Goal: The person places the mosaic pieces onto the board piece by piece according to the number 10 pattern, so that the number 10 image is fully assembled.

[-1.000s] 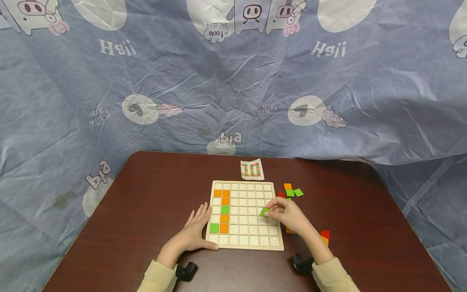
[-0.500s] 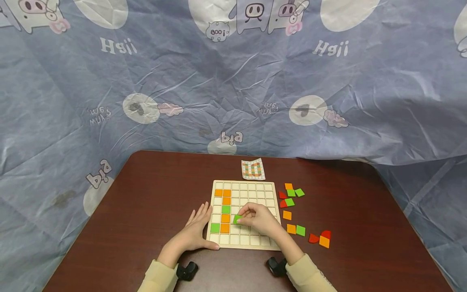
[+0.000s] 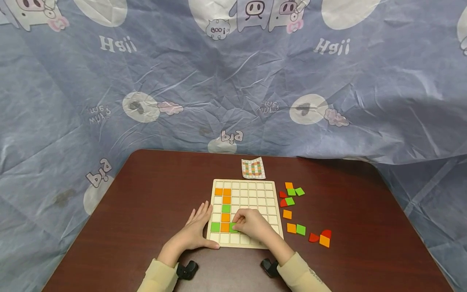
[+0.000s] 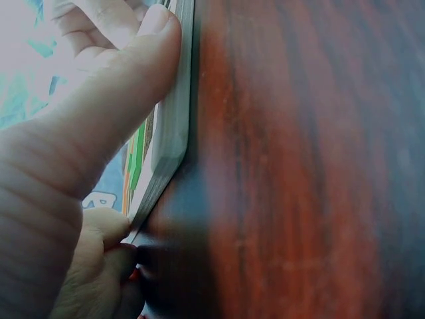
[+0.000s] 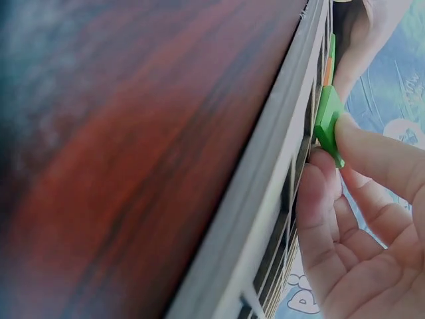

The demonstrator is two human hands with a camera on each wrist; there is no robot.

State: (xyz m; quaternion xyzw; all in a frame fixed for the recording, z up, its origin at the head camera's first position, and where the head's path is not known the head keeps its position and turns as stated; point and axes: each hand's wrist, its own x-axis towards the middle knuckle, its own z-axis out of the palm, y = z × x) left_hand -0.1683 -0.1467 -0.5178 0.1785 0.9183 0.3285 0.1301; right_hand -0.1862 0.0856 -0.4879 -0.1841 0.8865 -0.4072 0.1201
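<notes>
A pale wooden grid board (image 3: 254,245) lies on the table. My left hand (image 3: 195,231) rests at its near left corner, fingers spread along the left edge and thumb on the front edge. My right hand (image 3: 252,224) pinches a green square tile (image 5: 328,119) between thumb and fingers, over the third column beside an orange tile (image 3: 224,227). In the right wrist view that tile is tilted, close to the grid. Orange and green tiles fill several cells of the two left columns, among them a green tile (image 3: 215,227) by my left hand.
A small patterned card (image 3: 253,168) lies behind the board. To the right are loose tiles: orange squares (image 3: 287,214), green squares (image 3: 300,230) and red quarter-round pieces (image 3: 313,237). The dark brown table (image 3: 168,174) ends at a printed cloth backdrop (image 3: 204,81).
My right hand has carried the green tile leftward and toward me across the board, to beside the orange tile in the second column. The left hand has stayed in place.
</notes>
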